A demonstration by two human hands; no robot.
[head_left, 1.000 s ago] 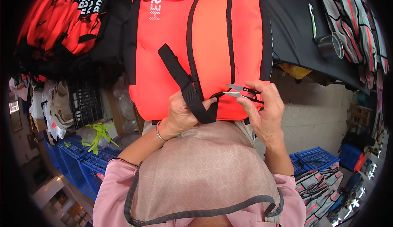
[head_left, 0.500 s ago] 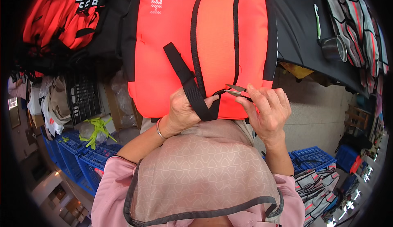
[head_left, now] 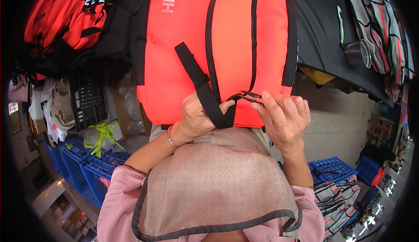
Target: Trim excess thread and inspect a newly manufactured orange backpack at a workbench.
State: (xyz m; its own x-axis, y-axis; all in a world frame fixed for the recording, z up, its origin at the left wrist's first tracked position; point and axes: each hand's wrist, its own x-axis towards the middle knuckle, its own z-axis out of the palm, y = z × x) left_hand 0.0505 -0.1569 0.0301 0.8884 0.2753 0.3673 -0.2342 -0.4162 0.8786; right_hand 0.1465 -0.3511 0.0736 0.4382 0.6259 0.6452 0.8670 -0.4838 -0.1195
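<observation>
A bright red-orange backpack [head_left: 174, 71] with black zips and black side panels lies in front of me, its lower edge at my waist. My left hand [head_left: 198, 117] is closed on a black webbing strap [head_left: 208, 104] near the bag's bottom edge; the strap's end points up and left across the bag. Between the fingers of my right hand [head_left: 283, 117] is a small pair of thread snips [head_left: 251, 95]. Their parted blades point left, at a dark strip of the strap beside my left thumb. Part of the snips is hidden by my fingers.
Red and black bags [head_left: 65, 21] are piled at the far left. On the black-covered table [head_left: 321, 41] at right are a metal cup [head_left: 358, 52], a pale green-handled tool [head_left: 340, 25] and grey striped pieces [head_left: 375, 23]. Blue crates [head_left: 83, 167] stand at lower left, another [head_left: 334, 168] at lower right.
Both hands keep nearly the same place, and the snips are still at the strap. The backpack has shifted very slightly in the picture.
</observation>
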